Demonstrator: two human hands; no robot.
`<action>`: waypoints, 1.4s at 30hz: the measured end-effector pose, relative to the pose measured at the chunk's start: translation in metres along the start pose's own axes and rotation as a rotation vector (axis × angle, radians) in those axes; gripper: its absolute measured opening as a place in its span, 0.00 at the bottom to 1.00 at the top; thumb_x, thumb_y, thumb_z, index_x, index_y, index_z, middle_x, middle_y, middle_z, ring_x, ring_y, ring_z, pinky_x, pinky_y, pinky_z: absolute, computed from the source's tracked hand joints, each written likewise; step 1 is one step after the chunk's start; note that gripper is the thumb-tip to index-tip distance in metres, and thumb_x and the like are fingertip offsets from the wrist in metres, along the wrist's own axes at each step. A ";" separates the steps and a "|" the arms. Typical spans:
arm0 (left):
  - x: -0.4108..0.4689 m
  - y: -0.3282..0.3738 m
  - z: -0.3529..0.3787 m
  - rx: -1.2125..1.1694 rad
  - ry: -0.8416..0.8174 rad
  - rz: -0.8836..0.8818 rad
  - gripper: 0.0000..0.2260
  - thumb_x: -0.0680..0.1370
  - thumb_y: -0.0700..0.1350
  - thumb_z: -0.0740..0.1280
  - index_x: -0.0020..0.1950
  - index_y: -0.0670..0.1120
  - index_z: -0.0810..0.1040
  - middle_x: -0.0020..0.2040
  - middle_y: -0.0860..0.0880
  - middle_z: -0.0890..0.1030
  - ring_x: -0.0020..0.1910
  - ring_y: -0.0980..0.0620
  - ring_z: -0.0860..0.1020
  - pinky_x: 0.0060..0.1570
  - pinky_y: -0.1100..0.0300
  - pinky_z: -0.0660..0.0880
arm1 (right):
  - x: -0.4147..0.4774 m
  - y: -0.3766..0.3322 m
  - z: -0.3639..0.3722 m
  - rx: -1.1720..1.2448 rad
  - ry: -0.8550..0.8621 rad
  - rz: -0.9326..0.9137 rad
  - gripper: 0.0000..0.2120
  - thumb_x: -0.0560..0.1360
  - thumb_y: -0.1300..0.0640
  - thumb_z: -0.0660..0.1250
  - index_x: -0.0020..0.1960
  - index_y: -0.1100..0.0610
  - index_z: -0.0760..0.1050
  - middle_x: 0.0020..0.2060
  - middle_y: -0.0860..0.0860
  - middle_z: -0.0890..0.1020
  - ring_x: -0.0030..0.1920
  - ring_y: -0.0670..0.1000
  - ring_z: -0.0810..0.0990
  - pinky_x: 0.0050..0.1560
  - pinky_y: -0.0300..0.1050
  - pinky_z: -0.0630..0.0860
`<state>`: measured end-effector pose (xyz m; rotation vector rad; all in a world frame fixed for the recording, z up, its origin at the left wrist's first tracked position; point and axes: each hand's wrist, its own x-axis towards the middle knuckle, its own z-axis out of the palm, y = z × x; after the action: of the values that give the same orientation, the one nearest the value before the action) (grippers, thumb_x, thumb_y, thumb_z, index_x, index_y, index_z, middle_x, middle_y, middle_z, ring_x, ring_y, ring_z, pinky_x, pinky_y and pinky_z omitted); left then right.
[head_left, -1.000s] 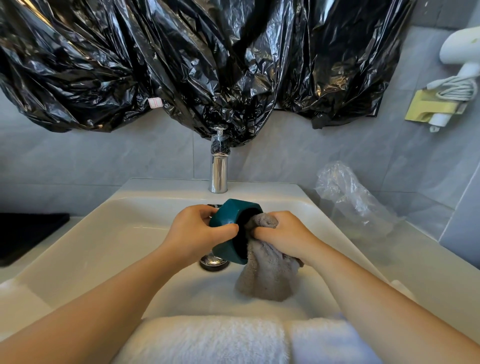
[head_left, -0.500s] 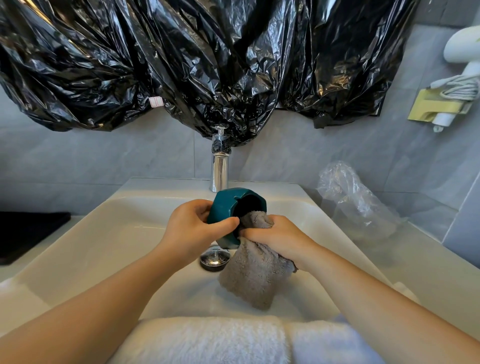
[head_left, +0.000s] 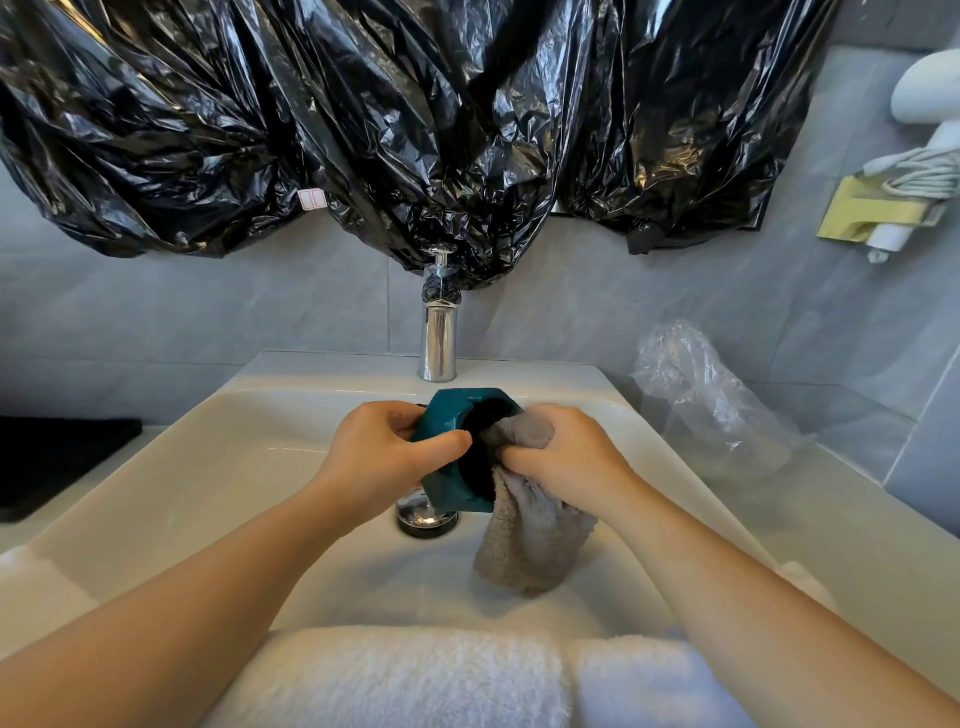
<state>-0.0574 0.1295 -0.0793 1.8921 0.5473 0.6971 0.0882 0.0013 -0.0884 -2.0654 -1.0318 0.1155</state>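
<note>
Head view, single entry.

- Left hand (head_left: 384, 457) – fingers (head_left: 441, 448) curled around a teal faceted container (head_left: 444, 422), thumb across its near face. The container is held on its side above the basin, just in front of the tap (head_left: 439, 338), its dark opening turned toward the right hand.
- Right hand (head_left: 566, 462) – fingers closed on a grey cloth (head_left: 530, 540), with a bunched end pressed into the container's opening and the rest hanging loose over the basin.
- Sink (head_left: 234, 467) – white, with a chrome drain plug (head_left: 423, 514) directly beneath the container.
- White towel (head_left: 415, 675) – folded over the sink's near rim.
- Worktop (head_left: 857, 499) – carries a crumpled clear plastic bag (head_left: 711, 400) to the right of the sink.
- Wall – black plastic bags (head_left: 415, 130) hang above the tap; a white hair dryer (head_left: 930, 104) is mounted at far right.
</note>
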 end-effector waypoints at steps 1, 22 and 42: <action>0.000 0.000 0.000 -0.009 -0.006 -0.003 0.09 0.71 0.45 0.74 0.50 0.45 0.83 0.41 0.51 0.85 0.40 0.55 0.83 0.38 0.64 0.81 | 0.000 0.002 0.000 0.104 -0.076 0.069 0.07 0.67 0.51 0.72 0.44 0.51 0.81 0.39 0.48 0.85 0.43 0.50 0.83 0.49 0.50 0.81; 0.001 -0.002 0.001 -0.079 -0.059 0.032 0.17 0.70 0.45 0.76 0.57 0.42 0.79 0.46 0.47 0.85 0.44 0.51 0.84 0.44 0.59 0.82 | -0.009 -0.008 -0.001 0.480 -0.344 0.360 0.14 0.70 0.52 0.75 0.53 0.56 0.80 0.44 0.55 0.86 0.46 0.54 0.85 0.49 0.46 0.81; 0.002 -0.004 0.001 -0.015 0.003 -0.010 0.13 0.72 0.47 0.74 0.53 0.43 0.80 0.44 0.46 0.84 0.44 0.49 0.84 0.43 0.56 0.82 | -0.006 -0.009 0.006 0.546 -0.535 0.569 0.21 0.71 0.49 0.74 0.59 0.61 0.79 0.54 0.60 0.84 0.56 0.59 0.82 0.61 0.52 0.77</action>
<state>-0.0556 0.1316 -0.0825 1.8737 0.5513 0.6962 0.0767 0.0038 -0.0876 -1.7774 -0.5695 1.1565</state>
